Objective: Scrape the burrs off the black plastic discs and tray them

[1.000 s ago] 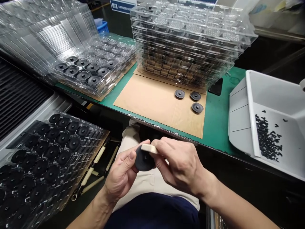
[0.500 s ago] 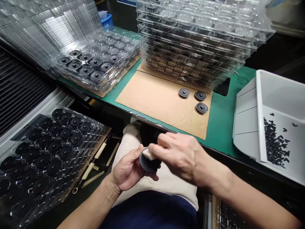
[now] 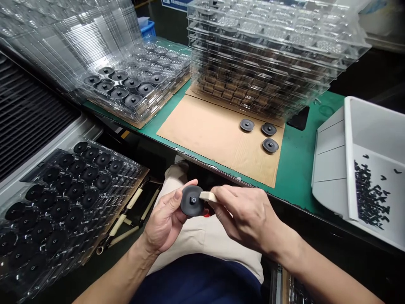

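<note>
Nothing legible. One blue-edged sign (image 3: 177,3) stands at the frame's top edge, beyond the stacked clear plastic trays (image 3: 262,50); its lettering is cut off and too small to read.

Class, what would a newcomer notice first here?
A stack of clear plastic blister trays towers at the back of the green-topped bench, behind three black discs on a cardboard sheet. Closest, the left hand holds a black disc while the right hand holds a pale block at its rim. At right, a white bin holds small black parts.
</note>
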The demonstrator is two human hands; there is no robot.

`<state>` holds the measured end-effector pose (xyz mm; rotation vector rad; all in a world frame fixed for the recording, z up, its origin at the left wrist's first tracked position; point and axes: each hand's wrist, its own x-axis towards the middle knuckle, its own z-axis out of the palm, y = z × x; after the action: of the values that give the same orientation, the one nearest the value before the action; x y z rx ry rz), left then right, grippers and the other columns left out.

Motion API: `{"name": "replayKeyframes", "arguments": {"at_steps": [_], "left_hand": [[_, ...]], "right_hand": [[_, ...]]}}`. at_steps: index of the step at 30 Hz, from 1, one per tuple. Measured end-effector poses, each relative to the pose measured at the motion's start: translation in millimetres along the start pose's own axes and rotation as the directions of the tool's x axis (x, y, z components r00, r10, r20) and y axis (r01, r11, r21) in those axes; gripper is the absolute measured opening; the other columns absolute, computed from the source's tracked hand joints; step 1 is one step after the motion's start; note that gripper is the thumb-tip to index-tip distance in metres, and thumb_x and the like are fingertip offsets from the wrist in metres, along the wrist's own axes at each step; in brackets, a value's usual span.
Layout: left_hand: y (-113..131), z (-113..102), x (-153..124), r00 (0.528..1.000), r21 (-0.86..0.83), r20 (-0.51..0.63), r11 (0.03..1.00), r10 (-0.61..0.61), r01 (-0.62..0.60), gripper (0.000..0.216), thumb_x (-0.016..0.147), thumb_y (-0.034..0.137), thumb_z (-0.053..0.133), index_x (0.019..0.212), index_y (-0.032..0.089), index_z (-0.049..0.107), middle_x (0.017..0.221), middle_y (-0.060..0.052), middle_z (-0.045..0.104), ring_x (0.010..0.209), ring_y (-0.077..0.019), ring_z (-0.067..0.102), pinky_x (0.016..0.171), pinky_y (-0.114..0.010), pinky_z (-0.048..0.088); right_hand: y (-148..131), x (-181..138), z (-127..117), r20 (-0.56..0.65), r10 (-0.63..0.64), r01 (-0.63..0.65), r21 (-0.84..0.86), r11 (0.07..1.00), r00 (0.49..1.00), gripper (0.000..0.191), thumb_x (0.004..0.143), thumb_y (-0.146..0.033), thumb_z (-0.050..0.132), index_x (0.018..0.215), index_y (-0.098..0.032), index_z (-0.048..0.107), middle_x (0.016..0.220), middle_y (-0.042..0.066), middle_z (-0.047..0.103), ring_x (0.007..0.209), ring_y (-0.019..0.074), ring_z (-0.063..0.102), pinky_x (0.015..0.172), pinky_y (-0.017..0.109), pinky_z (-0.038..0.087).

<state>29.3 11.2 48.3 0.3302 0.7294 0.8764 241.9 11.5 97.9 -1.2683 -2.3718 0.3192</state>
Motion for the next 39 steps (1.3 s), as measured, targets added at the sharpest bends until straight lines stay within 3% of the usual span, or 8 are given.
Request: {"name": "replayKeyframes", "arguments": {"at_steps": [3,9,16,22,26,31,35,39], "left_hand": [[-1,0,1,0.998,0.018,0.044,0.999,-0.052,0.051,0.032,0.095,0.040,0.072,0.113,0.016,0.080,0.099,-0.009,0.080,0.086,-0.0192,0.075,0.083,-0.032,0.064],[2,5,3,0.994,0.028,-0.028,0.994,0.103,-0.102,0.039,0.092,0.041,0.075,0.126,0.020,0.076,0.111,-0.007,0.080,0.093,-0.0208,0.076,0.087,-0.033,0.064],[-6,-1,9,0.970,-0.022,0.108,0.975,-0.217,0.221,0.039,0.091,0.052,0.073,0.104,0.016,0.082,0.093,-0.009,0.080,0.078,-0.0216,0.075,0.074,-0.037,0.066],[4,4,9,0.982,0.005,-0.045,0.983,0.184,-0.184,0.039,0.087,0.039,0.081,0.122,0.021,0.077,0.114,-0.007,0.079,0.103,-0.0200,0.074,0.095,-0.028,0.059],[0,-7,12,0.999,0.038,0.036,0.999,-0.009,0.007,0.038,0.090,0.043,0.077,0.119,0.017,0.078,0.106,-0.011,0.080,0.092,-0.0233,0.076,0.088,-0.039,0.063],[-7,-13,15,0.960,-0.042,0.151,0.969,-0.236,0.245,0.039,0.094,0.051,0.069,0.104,0.016,0.080,0.095,-0.010,0.079,0.081,-0.0204,0.075,0.076,-0.034,0.064],[4,-7,11,0.994,-0.119,0.110,0.993,0.000,0.014,0.038,0.089,0.038,0.079,0.124,0.024,0.075,0.115,-0.005,0.078,0.101,-0.0184,0.074,0.094,-0.031,0.059],[13,-6,5,0.983,-0.048,0.057,0.984,0.175,-0.173,0.048,0.085,0.029,0.084,0.132,0.027,0.072,0.126,-0.006,0.076,0.119,-0.0218,0.069,0.109,-0.032,0.051]], "right_hand": [[-4,2,-1,0.000,-0.053,0.053,-0.042,0.998,0.999,0.017,0.103,-0.021,0.047,0.090,-0.019,0.057,0.075,-0.001,0.056,0.063,0.0137,0.047,0.061,0.032,0.028],[-3,-7,4,-0.016,0.056,-0.055,0.042,0.998,0.998,0.016,0.102,-0.019,0.047,0.088,-0.019,0.055,0.074,-0.001,0.058,0.064,0.0125,0.052,0.061,0.031,0.030],[1,10,-3,0.107,-0.219,0.231,-0.115,0.966,0.970,0.012,0.100,-0.016,0.047,0.100,-0.020,0.059,0.082,0.001,0.060,0.067,0.0163,0.047,0.062,0.034,0.027],[-5,-3,7,0.061,0.102,-0.109,0.125,0.986,0.993,0.022,0.106,-0.024,0.044,0.088,-0.020,0.055,0.072,-0.002,0.058,0.058,0.0115,0.047,0.057,0.030,0.028],[-1,-6,11,0.043,0.067,-0.066,-0.017,0.998,0.997,0.016,0.103,-0.020,0.046,0.091,-0.020,0.057,0.075,0.000,0.058,0.064,0.0137,0.049,0.058,0.031,0.028],[-4,16,-1,0.146,-0.259,0.282,-0.158,0.946,0.955,0.015,0.098,-0.012,0.047,0.103,-0.020,0.060,0.084,0.001,0.061,0.067,0.0171,0.047,0.061,0.035,0.027],[-13,17,0,0.017,-0.089,0.090,-0.069,0.994,0.996,0.016,0.104,-0.020,0.046,0.092,-0.018,0.057,0.075,0.000,0.058,0.062,0.0136,0.048,0.059,0.032,0.030],[-15,7,12,0.034,0.086,-0.090,0.129,0.987,0.996,0.020,0.106,-0.024,0.046,0.091,-0.018,0.057,0.067,-0.005,0.053,0.053,0.0102,0.046,0.055,0.030,0.030]]}}
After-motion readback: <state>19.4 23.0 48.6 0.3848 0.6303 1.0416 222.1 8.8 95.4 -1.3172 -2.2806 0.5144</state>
